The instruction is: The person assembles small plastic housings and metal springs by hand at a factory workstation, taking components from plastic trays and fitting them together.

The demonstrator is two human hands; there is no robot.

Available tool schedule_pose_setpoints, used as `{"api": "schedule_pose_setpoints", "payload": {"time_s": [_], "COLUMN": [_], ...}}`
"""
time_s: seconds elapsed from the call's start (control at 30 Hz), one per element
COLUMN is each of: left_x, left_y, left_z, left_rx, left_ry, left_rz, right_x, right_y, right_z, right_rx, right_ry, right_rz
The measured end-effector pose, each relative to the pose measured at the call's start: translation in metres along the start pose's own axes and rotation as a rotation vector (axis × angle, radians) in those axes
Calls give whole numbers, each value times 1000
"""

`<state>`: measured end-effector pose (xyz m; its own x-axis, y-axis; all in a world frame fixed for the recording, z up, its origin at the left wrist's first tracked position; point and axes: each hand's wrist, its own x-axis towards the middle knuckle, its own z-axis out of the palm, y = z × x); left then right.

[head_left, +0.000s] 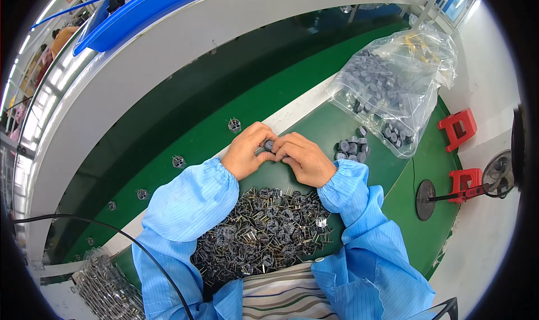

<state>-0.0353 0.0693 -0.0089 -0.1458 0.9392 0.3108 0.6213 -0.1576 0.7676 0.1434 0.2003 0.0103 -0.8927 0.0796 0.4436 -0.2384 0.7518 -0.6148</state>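
Observation:
Over the green table (286, 179), my left hand (247, 151) and my right hand (306, 160) meet fingertip to fingertip. Between them is a small dark grey round cap (269, 145), gripped by the closed fingers of both hands. Whether another part sits under it is hidden by my fingers. A heap of small dark parts with metal pins (264, 233) lies below my hands, close to my body. Just right of my right hand is a loose group of grey round caps (352, 149).
A clear plastic bag (418, 62) full of grey caps lies at the far right. Along the left runs a green conveyor belt (202, 135) carrying spaced small clear parts (234, 124). Stacked clear trays (104, 280), a blue bin (135, 17), red stools (457, 129) and a fan (498, 173) stand around.

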Motion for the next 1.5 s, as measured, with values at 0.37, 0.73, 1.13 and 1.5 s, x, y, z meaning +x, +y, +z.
{"api": "schedule_pose_setpoints", "payload": {"time_s": [0.37,0.73,1.13,1.5], "left_x": [-1,0,0,1], "left_y": [-1,-1,-2,-1], "left_z": [-2,-2,0,0], "left_rx": [28,32,67,73], "left_ry": [-31,-48,-21,-47], "left_rz": [32,-52,19,-25], "right_x": [-1,-12,-12,-13], "right_y": [4,-3,-4,-8], "right_z": [-19,-21,-14,-16], "right_rx": [-612,300,392,403], "right_ry": [368,-601,-613,-564], "right_rz": [203,78,153,118]}}
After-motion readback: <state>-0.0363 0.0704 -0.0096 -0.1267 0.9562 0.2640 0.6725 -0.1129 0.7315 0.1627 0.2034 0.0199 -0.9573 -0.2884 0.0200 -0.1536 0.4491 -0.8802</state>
